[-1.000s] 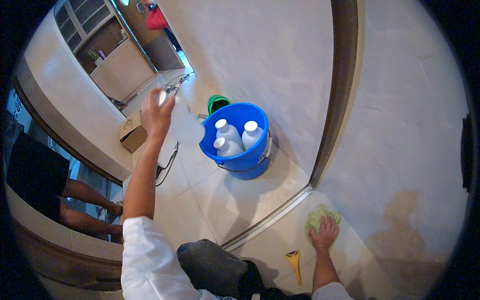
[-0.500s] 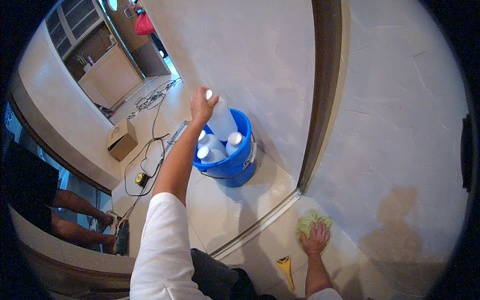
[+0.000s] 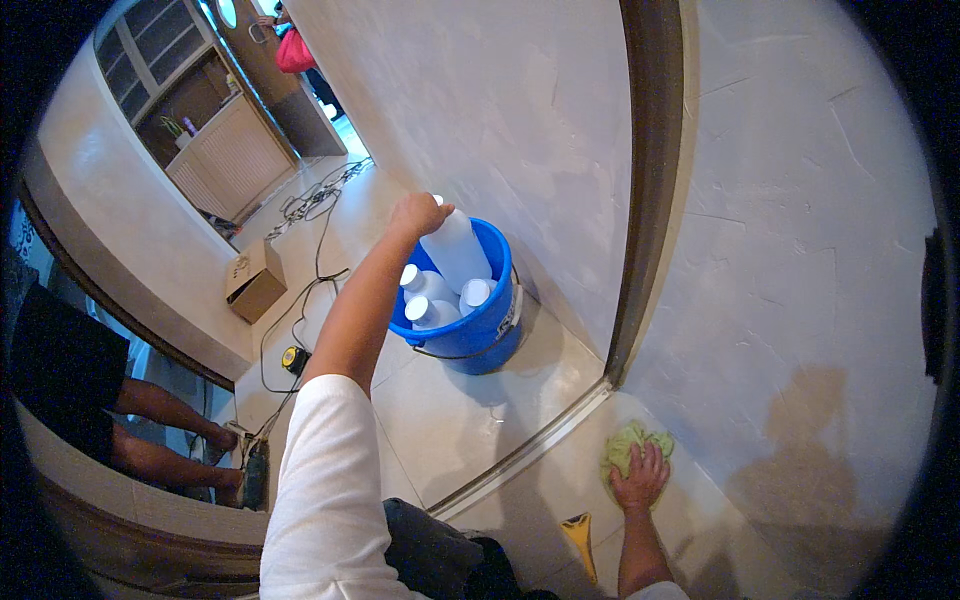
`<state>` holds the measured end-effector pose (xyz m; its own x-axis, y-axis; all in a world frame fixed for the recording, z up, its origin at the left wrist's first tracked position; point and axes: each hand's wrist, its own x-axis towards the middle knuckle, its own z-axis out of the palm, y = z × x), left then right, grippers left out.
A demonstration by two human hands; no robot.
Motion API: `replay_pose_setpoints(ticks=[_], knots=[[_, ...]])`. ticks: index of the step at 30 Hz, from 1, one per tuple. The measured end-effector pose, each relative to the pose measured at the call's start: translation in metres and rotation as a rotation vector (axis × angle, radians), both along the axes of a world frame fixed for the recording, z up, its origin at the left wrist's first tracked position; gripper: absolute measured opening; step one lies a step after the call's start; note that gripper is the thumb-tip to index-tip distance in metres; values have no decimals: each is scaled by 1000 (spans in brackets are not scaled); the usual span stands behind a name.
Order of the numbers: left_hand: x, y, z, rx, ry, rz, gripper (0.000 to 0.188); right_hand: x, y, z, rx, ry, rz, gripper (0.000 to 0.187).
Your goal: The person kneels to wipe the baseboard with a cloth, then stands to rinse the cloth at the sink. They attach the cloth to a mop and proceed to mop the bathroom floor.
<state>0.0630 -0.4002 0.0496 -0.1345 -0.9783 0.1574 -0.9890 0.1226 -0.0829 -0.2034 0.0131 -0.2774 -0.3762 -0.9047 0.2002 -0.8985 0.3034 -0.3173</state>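
My left hand (image 3: 418, 213) is closed around the top of a tall translucent white bottle (image 3: 458, 250), which leans in a blue bucket (image 3: 475, 345). Several other white-capped bottles (image 3: 431, 312) stand in that bucket, their lower parts hidden by its wall. At lower right, my right hand (image 3: 641, 478) rests with fingers spread on a crumpled light green cloth (image 3: 628, 440) on the tiled floor. Left of this hand, a yellow scraper (image 3: 579, 545) lies on the floor.
A metal door track (image 3: 530, 450) crosses the floor between bucket and cloth. Cables (image 3: 318, 300), a yellow-black tape measure (image 3: 294, 360) and a cardboard box (image 3: 255, 282) lie left. Another person's legs (image 3: 165, 455) and a dark green power tool (image 3: 256, 475) are at far left.
The bottle in my left hand sits lower in the bucket, and my fingers now cover more of its cap. The whole view has shifted slightly. My right hand remains on the cloth.
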Motion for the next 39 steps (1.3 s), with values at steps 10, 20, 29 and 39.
replay_pose_setpoints(ticks=[10,20,29,39], knots=[[10,-18,-5,50,-39,-209,46,3,3,1,12,3,-4,60],[79,92,-74,-247,159,-126,68,0,1,-6,3,69,-9,60],[87,101,-120,-158,592,276,61,-4,-9,22,235,-121,20,62],[51,116,-111,-631,645,86,40,-3,-37,7,96,53,228,69]])
